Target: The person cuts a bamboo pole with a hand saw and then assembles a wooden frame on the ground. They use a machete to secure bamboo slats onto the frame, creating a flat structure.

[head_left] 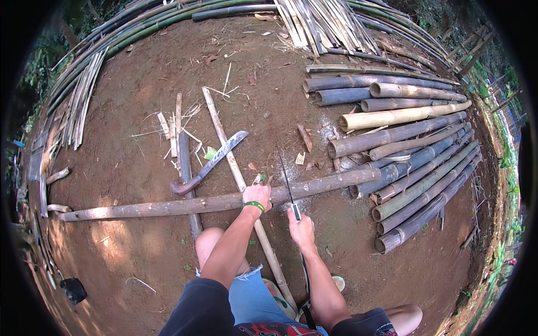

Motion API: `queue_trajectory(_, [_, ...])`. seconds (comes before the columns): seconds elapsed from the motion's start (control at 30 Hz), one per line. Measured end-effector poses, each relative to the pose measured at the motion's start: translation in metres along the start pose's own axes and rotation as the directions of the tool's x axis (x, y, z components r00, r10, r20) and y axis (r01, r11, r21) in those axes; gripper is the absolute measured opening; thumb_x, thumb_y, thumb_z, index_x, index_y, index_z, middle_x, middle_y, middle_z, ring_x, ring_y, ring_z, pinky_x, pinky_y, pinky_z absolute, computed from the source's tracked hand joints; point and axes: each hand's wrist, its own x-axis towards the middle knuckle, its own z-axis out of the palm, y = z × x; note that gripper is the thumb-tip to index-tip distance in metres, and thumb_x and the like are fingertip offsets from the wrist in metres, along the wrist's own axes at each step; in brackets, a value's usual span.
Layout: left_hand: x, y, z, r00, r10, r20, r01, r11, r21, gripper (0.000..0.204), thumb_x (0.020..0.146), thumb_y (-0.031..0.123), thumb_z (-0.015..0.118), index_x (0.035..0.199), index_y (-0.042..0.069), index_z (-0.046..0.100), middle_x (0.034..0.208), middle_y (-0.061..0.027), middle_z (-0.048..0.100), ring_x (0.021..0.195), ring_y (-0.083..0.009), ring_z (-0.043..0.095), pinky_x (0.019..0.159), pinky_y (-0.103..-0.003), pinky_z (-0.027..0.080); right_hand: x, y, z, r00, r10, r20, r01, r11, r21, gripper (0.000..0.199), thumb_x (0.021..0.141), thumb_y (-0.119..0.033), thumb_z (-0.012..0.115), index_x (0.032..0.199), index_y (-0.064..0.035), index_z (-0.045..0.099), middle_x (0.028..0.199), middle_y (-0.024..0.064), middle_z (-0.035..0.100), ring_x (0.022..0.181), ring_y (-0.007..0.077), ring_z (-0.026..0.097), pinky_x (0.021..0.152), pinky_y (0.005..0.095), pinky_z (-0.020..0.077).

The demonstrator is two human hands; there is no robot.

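A long brown wooden pole lies crosswise before me, on top of two thinner poles. My left hand, with a green and yellow band at the wrist, is closed over the pole near its middle. In my right hand is the handle of a handsaw. Its thin blade points away from me and crosses the pole just right of my left hand. Pale sawdust dots the soil around the blade. Beyond the pole, left of my hands, a machete with a curved wooden handle rests across the thin light pole.
Thick bamboo poles lie in a row at the right, close to the long pole's right end. Split bamboo strips are heaped at the far side, others at the left. A black bag sits at lower left.
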Motion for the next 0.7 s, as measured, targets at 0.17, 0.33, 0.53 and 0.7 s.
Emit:
queue_trajectory(0.17, [0.013,0.000,0.000,0.999,-0.019,-0.027,0.018,0.999,-0.048,0.017,0.075,0.021,0.073,0.089,0.013,0.077,0.087,-0.0127,0.077,0.082,-0.0286,0.077,0.072,-0.040,0.062,-0.092,0.048,-0.030,0.996,0.072,0.053,-0.073,0.997,-0.002,0.060,0.096,-0.052,0.061,0.090,0.0063,0.074,0.086,0.0339,0.069,0.091,0.0502,0.069,0.083,0.0540,0.0533])
queue_trajectory(0.33, [0.020,0.003,0.012,1.000,0.015,-0.017,-0.016,0.998,-0.057,0.020,0.074,0.018,0.070,0.091,0.010,0.074,0.087,-0.0140,0.076,0.084,-0.0308,0.076,0.073,-0.042,0.061,0.032,-0.010,0.013,0.999,0.050,-0.008,-0.050,0.998,0.047,0.061,0.096,-0.052,0.061,0.090,0.0073,0.073,0.086,0.0347,0.069,0.092,0.0503,0.069,0.084,0.0538,0.0533])
queue_trajectory(0.53, [0.027,-0.014,0.004,1.000,-0.023,-0.002,0.023,0.998,-0.052,0.017,0.074,0.019,0.071,0.089,0.011,0.075,0.087,-0.0130,0.076,0.083,-0.0294,0.076,0.072,-0.041,0.061,-0.075,0.051,-0.011,0.996,0.083,0.033,-0.082,0.996,-0.015,0.057,0.095,-0.050,0.064,0.089,0.0060,0.074,0.086,0.0319,0.070,0.093,0.0463,0.071,0.084,0.0519,0.0535])
queue_trajectory(0.7, [0.021,-0.006,0.013,1.000,-0.008,-0.013,0.007,1.000,-0.022,0.018,0.075,0.021,0.072,0.091,0.012,0.076,0.087,-0.0114,0.077,0.084,-0.0275,0.077,0.073,-0.040,0.061,-0.015,0.010,-0.009,0.988,0.127,0.090,-0.124,0.992,-0.032,0.060,0.096,-0.052,0.061,0.089,0.0063,0.073,0.086,0.0333,0.069,0.092,0.0477,0.070,0.081,0.0528,0.0531])
